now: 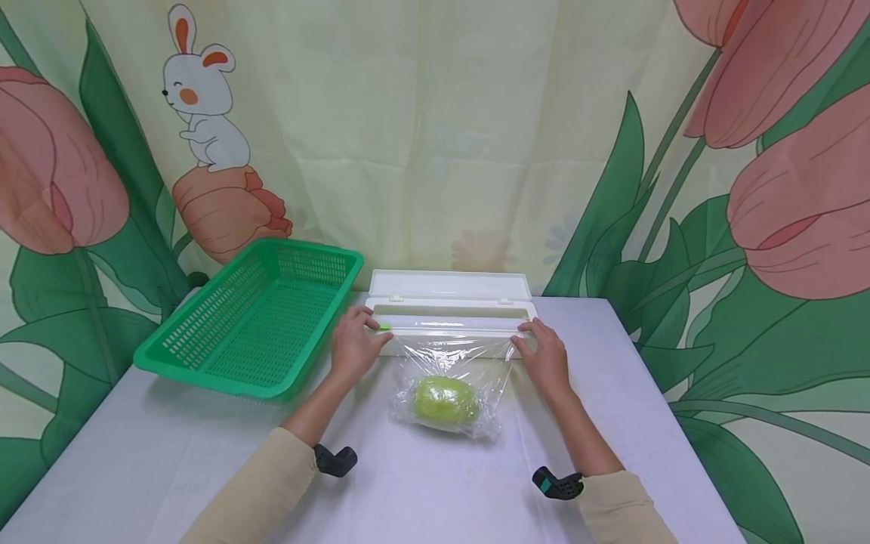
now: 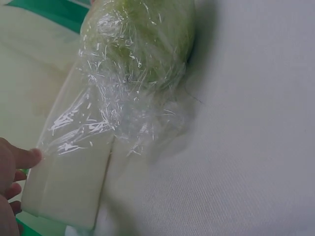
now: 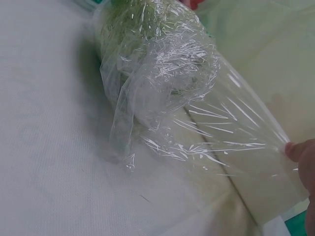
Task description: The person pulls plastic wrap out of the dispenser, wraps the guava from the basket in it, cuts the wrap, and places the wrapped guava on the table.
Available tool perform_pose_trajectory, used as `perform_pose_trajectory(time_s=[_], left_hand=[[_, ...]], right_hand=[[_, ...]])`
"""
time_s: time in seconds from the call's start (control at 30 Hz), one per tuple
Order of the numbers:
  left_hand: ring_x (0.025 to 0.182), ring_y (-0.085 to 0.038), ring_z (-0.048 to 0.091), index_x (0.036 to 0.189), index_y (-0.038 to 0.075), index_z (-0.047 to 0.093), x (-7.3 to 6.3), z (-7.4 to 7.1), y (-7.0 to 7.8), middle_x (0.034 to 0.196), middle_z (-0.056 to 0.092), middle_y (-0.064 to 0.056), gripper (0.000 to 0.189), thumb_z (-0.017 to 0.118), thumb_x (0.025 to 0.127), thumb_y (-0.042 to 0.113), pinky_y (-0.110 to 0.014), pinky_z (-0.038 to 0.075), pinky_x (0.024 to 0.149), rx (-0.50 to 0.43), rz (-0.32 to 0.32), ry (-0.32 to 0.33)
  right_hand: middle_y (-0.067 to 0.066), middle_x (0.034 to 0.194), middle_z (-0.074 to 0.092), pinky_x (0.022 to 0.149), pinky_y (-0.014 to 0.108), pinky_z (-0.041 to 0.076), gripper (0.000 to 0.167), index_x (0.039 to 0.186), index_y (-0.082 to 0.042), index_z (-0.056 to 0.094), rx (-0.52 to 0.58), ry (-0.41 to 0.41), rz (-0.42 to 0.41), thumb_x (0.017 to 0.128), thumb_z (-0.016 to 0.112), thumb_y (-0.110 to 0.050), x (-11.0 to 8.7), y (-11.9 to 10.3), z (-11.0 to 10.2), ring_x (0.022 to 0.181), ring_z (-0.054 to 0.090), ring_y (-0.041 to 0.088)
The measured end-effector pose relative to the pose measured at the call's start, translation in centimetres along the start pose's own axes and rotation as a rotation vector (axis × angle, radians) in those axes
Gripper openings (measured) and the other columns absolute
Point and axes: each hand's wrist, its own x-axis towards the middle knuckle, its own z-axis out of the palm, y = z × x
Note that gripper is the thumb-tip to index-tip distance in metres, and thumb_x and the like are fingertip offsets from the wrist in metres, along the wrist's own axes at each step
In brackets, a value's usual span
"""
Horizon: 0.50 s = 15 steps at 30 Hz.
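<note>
A white cling film dispenser [image 1: 451, 308] stands at the back with its lid up and a film roll inside. My left hand [image 1: 355, 344] grips its left end, beside a small green slider [image 1: 384, 327]. At the right end, my right hand [image 1: 546, 357] holds the front edge, the thumb [image 3: 293, 150] at the film's edge. Clear cling film [image 1: 448, 351] stretches from the dispenser down over a rounded, pale green fruit or vegetable [image 1: 445, 400], which lies wrapped in crinkled film on the table. In the left wrist view, my left hand [image 2: 10, 182] is partly cut off.
A green plastic basket [image 1: 152, 363] with slotted sides stands left of the dispenser on the white-covered table [image 1: 435, 499]. Behind the table hangs a curtain [image 1: 476, 151] printed with tulips and a rabbit. Dark wrist cameras sit on both forearms.
</note>
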Motion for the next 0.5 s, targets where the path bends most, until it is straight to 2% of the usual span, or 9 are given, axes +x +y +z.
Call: perform_pose_trajectory(time_s=[0.2, 0.33, 0.5], left_hand=[[0.112, -0.03, 0.06, 0.082, 0.002, 0.063, 0.1, 0.2, -0.2, 0.112, 0.066, -0.008, 0.022, 0.081, 0.076, 0.013, -0.048, 0.045, 0.096, -0.042, 0.074, -0.011], [0.109, -0.032, 0.061, 0.083, 0.002, 0.06, 0.4, 0.1, -0.5, 0.108, 0.067, -0.011, 0.018, 0.078, 0.078, 0.007, -0.046, 0.048, 0.093, -0.1, 0.129, -0.047], [0.11, -0.033, 0.06, 0.081, 0.0, 0.06, 0.9, 0.2, -1.1, 0.11, 0.065, -0.014, 0.015, 0.075, 0.078, -0.001, -0.047, 0.047, 0.097, -0.182, 0.177, -0.095]], right_hand=[[0.024, 0.135, 0.055, 0.109, 0.055, 0.037, 0.027, 0.108, -0.004, 0.066, 0.005, 0.0, -0.006, 0.086, 0.072, -0.021, -0.1, 0.0, 0.0, 0.131, 0.049, 0.04], [0.025, 0.136, 0.054, 0.109, 0.055, 0.037, 0.027, 0.108, -0.004, 0.066, -0.002, 0.002, -0.013, 0.086, 0.072, -0.02, -0.1, 0.0, 0.1, 0.13, 0.048, 0.04], [0.025, 0.136, 0.055, 0.109, 0.055, 0.038, 0.027, 0.108, -0.005, 0.065, -0.005, 0.005, -0.013, 0.086, 0.072, -0.02, -0.2, -0.1, 0.0, 0.13, 0.049, 0.04]])
